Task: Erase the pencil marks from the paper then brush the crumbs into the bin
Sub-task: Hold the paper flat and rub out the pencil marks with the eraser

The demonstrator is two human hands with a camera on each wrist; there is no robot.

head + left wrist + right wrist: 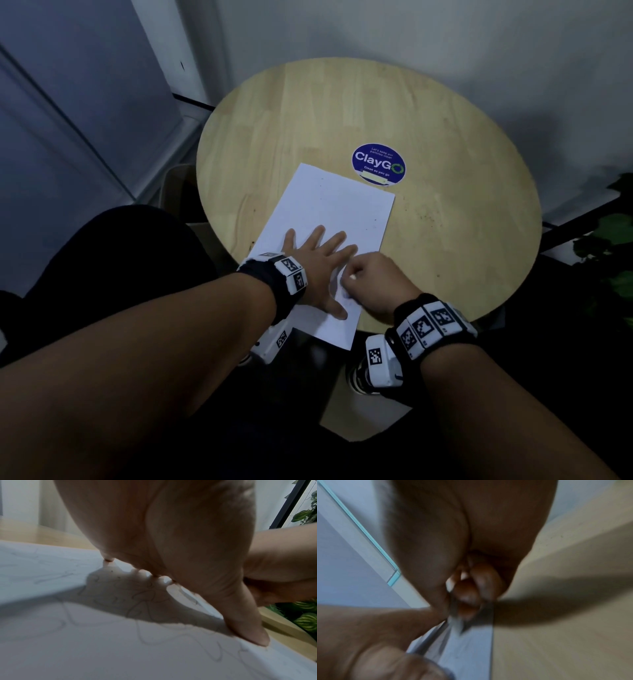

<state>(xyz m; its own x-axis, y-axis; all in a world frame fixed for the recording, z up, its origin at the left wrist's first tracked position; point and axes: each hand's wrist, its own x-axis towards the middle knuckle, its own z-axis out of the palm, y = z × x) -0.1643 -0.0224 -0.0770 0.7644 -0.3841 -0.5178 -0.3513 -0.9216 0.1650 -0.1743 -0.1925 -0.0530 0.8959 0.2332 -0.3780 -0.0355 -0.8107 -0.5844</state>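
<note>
The paper [329, 219] lies on the round table [445, 240], its near corner overhanging the near edge. The left hand [317, 263] lies flat on the sheet, fingers straight and spread, pinning it. The right hand [373, 284] is curled at the sheet's near right edge, pinching a small white eraser [351, 278]. Faint pencil marks [140, 596] remain under the left palm. Dark crumbs [424, 216] lie on the table to the right. The bin cannot be identified with certainty.

Assessment: erasing is under way. Short strokes away from the pinning hand should keep the sheet from buckling; the left hand should be shifted to uncover the remaining marks.
</note>
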